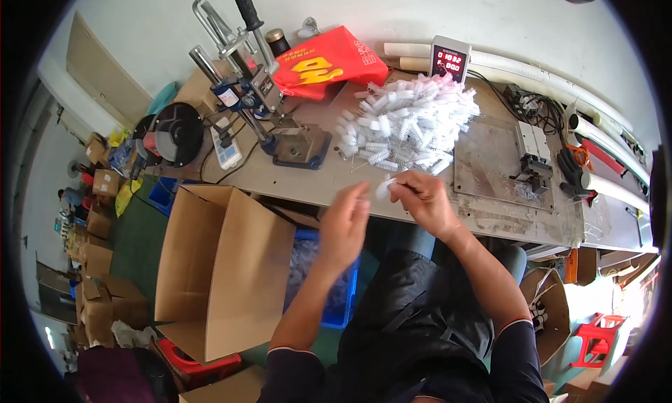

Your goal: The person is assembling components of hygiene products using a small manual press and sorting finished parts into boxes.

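A large heap of white, translucent, ribbed plastic pieces (pixel 420 119) lies on the worktable, in front of me. My right hand (pixel 423 199) is closed in a pinch at the table's near edge, just below the heap. Between its fingertips is a small whitish plastic piece (pixel 384 188); its exact shape is blurred. My left hand (pixel 346 221) is a little to the left, apart from the right one. Its fingers are loosely stretched and partly smeared by motion, with nothing visible in them. Below it stands a blue bin (pixel 341 312) with similar whitish pieces inside.
An open cardboard box (pixel 248 277) stands left of the bin. On the worktable (pixel 336 158) are a lever press (pixel 262 95), a red bag (pixel 329 64), a digital display box (pixel 449 57) and a small metal fixture (pixel 533 154). White tubes (pixel 602 102) lie along the wall.
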Tool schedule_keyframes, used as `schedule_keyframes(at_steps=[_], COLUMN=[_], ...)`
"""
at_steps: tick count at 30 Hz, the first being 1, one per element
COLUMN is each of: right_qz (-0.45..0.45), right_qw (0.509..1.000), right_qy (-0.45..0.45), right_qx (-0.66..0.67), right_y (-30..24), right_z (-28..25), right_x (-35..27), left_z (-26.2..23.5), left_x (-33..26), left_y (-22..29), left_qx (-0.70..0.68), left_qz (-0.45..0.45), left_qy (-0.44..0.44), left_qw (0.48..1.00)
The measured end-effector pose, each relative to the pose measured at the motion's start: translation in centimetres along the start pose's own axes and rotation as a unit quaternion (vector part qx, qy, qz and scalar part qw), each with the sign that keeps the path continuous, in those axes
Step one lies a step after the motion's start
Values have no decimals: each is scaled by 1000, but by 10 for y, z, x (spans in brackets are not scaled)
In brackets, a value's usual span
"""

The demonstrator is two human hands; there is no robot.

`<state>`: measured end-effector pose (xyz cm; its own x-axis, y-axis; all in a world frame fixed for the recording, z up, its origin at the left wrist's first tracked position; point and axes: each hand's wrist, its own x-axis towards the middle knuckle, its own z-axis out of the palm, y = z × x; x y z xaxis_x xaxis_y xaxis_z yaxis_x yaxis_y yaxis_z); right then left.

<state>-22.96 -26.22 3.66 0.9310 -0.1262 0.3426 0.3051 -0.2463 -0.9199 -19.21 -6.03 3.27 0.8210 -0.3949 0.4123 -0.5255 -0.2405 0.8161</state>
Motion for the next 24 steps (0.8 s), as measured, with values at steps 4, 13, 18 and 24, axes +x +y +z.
schedule_keyframes(at_steps=[4,13,18,24], right_qz=[-6,-33,-117,-254], right_qw=[999,984,981,944], right_qy=[-7,-32,19,84], right_qx=[31,-175,-155,-191], right_y=[17,7,-40,-107], right_z=[23,33,37,69], right_x=[9,95,193,272], left_z=[20,-44,-77,-81], left_x=[9,34,75,114], left_y=[-10,-94,-123,-165], left_qx=[-72,-85,-65,16], left_qz=[-95,-226,-243,-127], left_qy=[-20,92,159,178], left_qw=[993,966,955,976])
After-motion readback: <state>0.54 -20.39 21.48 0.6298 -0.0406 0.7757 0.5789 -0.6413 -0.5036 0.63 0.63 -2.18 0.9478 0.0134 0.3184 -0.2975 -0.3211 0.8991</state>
